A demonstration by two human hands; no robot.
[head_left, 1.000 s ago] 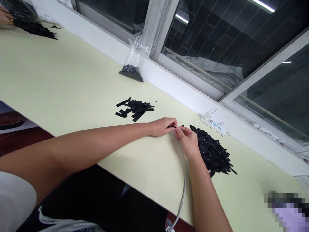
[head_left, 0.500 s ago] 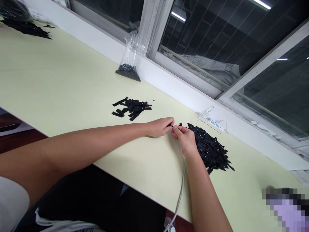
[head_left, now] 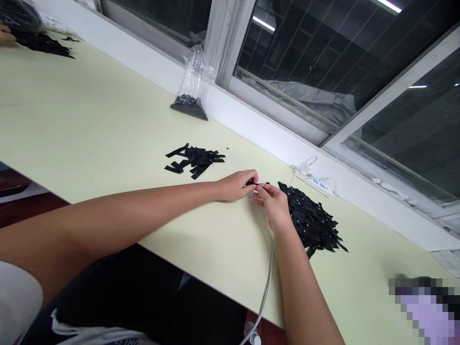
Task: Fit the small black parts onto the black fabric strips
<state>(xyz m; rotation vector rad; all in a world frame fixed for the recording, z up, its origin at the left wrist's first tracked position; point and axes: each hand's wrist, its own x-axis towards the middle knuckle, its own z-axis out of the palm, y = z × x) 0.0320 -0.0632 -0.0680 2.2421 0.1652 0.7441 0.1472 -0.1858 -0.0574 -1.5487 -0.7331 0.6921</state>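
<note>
Just above the table, my left hand (head_left: 237,186) and my right hand (head_left: 275,201) meet fingertip to fingertip. Both are closed on a small black strip (head_left: 250,182), most of it hidden by the fingers. Right beside my right hand lies a large heap of black strips (head_left: 312,220) with small shiny spots on them. Farther left, beyond my left forearm, is a smaller pile of black strips (head_left: 201,158), loosely scattered. A tiny dark piece (head_left: 227,148) lies near that pile.
A clear plastic bag (head_left: 191,91) of small black pieces leans by the window ledge. A power strip (head_left: 316,183) lies along the wall. A pale cable (head_left: 268,282) runs under my right forearm. At far left are more black strips (head_left: 43,44) and another person's hand (head_left: 6,33).
My fingers have shifted slightly on the strip, and more black shows between them. Another person's hand has come into view at the far left edge.
</note>
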